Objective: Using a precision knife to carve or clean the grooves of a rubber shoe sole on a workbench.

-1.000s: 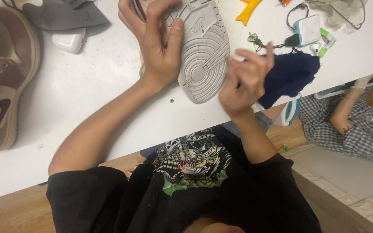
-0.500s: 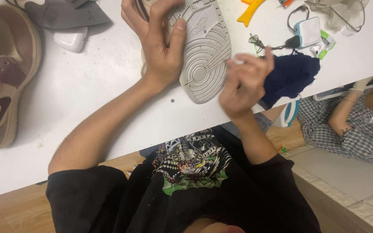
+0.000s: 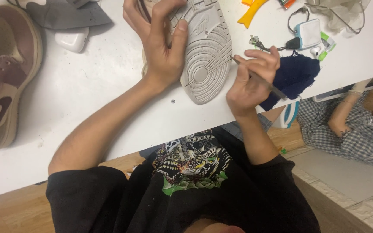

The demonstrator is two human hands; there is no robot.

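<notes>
A grey shoe lies sole-up [image 3: 206, 51] on the white table [image 3: 87, 99]. My left hand [image 3: 158, 43] grips it from the left, thumb across the ribbed sole. My right hand [image 3: 251, 80] pinches a thin dark tool [image 3: 277, 91] like a pen. Its tip touches the right edge of the sole. A dark blue cloth [image 3: 296, 75] lies just behind my right hand.
A brown and tan shoe [image 3: 5, 86] lies at the left edge. A grey shoe part [image 3: 65, 15] and a white earbud case [image 3: 72, 39] sit at the back left. An orange tool [image 3: 253, 13], a small white charger [image 3: 307, 33] with cable and clutter are back right. Another person in a checked shirt [image 3: 350, 129] sits on the floor.
My right hand has opened up from a curled pose near the sole's edge and now holds the thin tool with its tip at the sole. The left hand keeps its grip.
</notes>
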